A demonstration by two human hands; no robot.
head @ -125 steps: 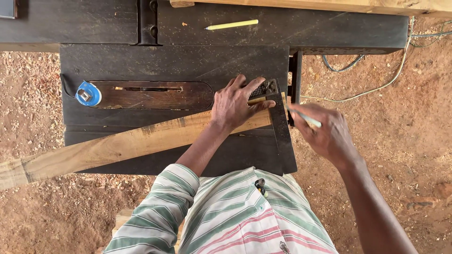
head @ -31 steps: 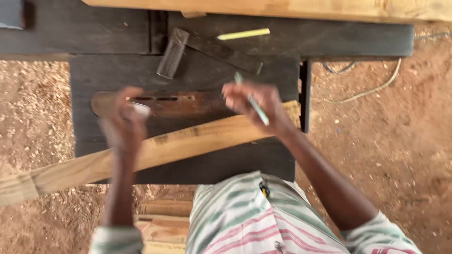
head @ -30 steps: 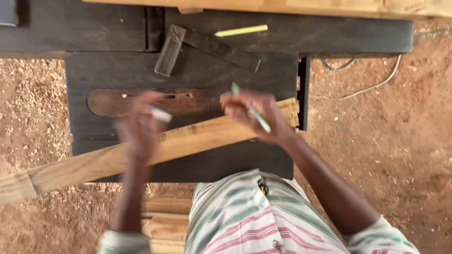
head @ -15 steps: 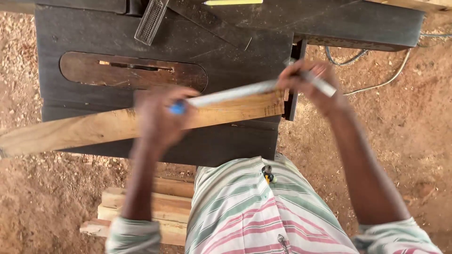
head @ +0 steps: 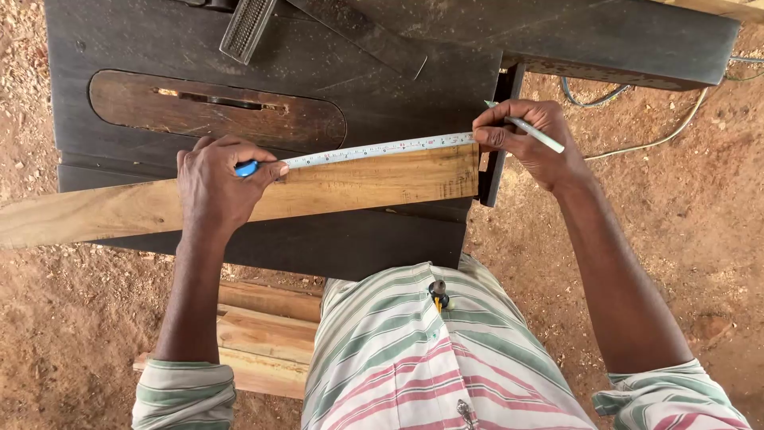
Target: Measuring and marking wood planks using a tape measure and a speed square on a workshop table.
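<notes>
A long wooden plank (head: pixel 350 179) lies across a dark table saw top (head: pixel 382 72). My left hand (head: pixel 219 179) grips a blue tape measure case and presses on the plank. The white tape blade (head: pixel 374 149) stretches right along the plank's far edge. My right hand (head: pixel 529 139) pinches the tape's end at the plank's right end and also holds a pale pencil (head: pixel 535 133) between its fingers.
A try square (head: pixel 263 24) lies at the back of the saw top, beyond the oval throat plate (head: pixel 215 107). Stacked wood pieces (head: pixel 263 334) sit on the sawdust-covered ground under the table. A cable (head: pixel 637 147) trails at the right.
The try square was set down at the back. My left hand picked up the tape measure and the tape has been pulled out along the plank, its end held by my right hand.
</notes>
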